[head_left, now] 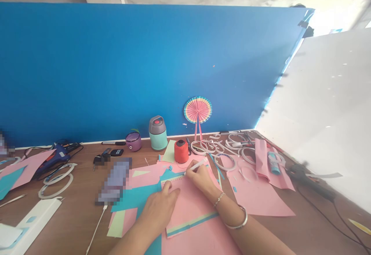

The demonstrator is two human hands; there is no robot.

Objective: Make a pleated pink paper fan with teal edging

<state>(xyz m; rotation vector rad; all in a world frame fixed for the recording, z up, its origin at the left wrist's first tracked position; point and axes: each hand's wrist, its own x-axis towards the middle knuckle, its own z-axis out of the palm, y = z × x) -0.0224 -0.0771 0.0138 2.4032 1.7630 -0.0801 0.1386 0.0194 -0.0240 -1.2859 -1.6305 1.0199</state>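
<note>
My right hand grips a white pen near the top edge of a pink sheet. This sheet has teal and cream strips along its edges and a row of small dark dots under the upper one. My left hand rests on the sheet's left side with fingers extended, touching it near the dots. Teal paper and more pink paper lie underneath. A red thread spool stands just beyond the sheet. Behind it, a round folded paper fan leans against the blue partition.
Left of my hands are a blurred phone, keys, a blue glue gun and a white power strip. A mint food jar and purple cup stand behind. White rings and pink scraps spread right.
</note>
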